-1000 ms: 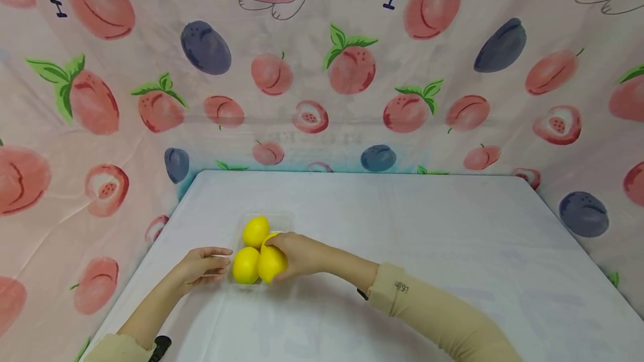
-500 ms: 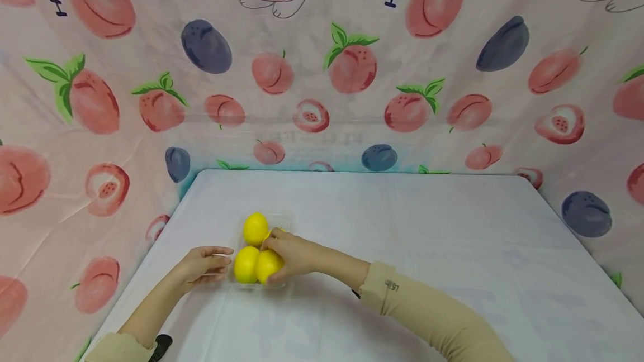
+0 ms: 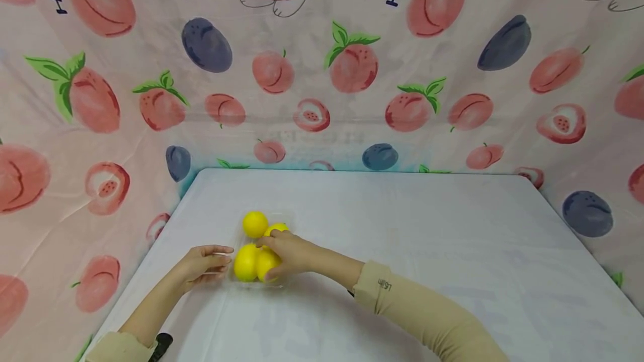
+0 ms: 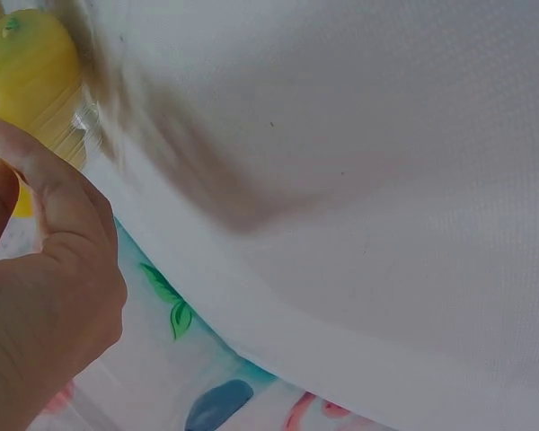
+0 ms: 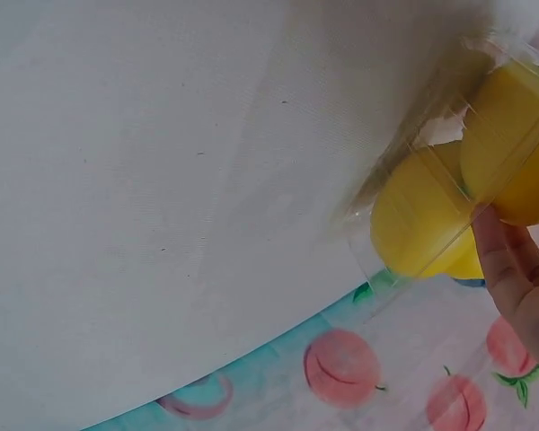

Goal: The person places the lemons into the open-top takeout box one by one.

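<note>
Several yellow lemons sit in a clear plastic box on the table's left half. My right hand (image 3: 293, 253) curls over the front right lemon (image 3: 268, 265), thumb at the near side and fingers across its top. Beside it lies the front left lemon (image 3: 244, 263); behind are the back left lemon (image 3: 255, 224) and the back right lemon (image 3: 276, 229), partly covered by my fingers. My left hand (image 3: 203, 264) stays by the box's left wall, fingers loosely extended, holding nothing. In the right wrist view, my fingertips meet a lemon (image 5: 512, 135) at the box (image 5: 364, 256).
A white-covered table (image 3: 427, 250) extends far to the right of the box. Behind and beside it hangs a fruit-printed cloth (image 3: 312, 60). The table's back edge runs a little way behind the box.
My right hand has moved slightly left and down with the front right lemon, uncovering the back right one. The back left lemon has shifted or rolled a little backward. My left hand stays put.
</note>
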### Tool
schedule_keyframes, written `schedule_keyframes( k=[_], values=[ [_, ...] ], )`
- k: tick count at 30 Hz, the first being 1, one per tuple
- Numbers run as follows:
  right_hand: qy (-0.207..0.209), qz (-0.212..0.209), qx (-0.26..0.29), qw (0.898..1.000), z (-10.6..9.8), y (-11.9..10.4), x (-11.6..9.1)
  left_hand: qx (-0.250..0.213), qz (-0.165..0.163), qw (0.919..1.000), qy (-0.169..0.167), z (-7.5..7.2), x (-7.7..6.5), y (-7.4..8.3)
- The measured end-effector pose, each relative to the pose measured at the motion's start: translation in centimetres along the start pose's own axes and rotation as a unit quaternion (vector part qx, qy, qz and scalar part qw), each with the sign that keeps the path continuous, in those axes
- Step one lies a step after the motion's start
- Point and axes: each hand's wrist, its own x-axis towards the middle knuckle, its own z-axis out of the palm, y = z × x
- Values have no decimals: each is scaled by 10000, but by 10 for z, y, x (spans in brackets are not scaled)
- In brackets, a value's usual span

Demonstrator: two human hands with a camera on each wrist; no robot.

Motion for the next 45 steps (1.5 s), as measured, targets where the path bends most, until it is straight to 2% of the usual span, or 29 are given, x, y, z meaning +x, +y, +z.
schedule_keyframes(
  k=[4, 10, 20, 32, 39, 45],
  values=[
    [-15, 153, 79, 9999, 2, -1, 1, -43, -28, 10000, 31, -2, 0, 0],
    [34, 247, -89, 9996, 8, -2, 4, -74, -12, 10000, -24, -2, 0, -3],
    [212, -133, -413, 9988, 15, 0, 8, -95, -8, 10000, -26, -2, 1, -2],
    [434, 130, 30, 9990, 16, -2, 3, -75, 24, 10000, 5, -4, -1, -3],
    [632, -86, -47, 9980, 18, -2, -1, -91, -20, 10000, 34, -6, -2, -5],
    [684, -9, 84, 9976, 18, 1, -10, -102, -19, 9999, -15, -3, -1, -5]
  ],
)
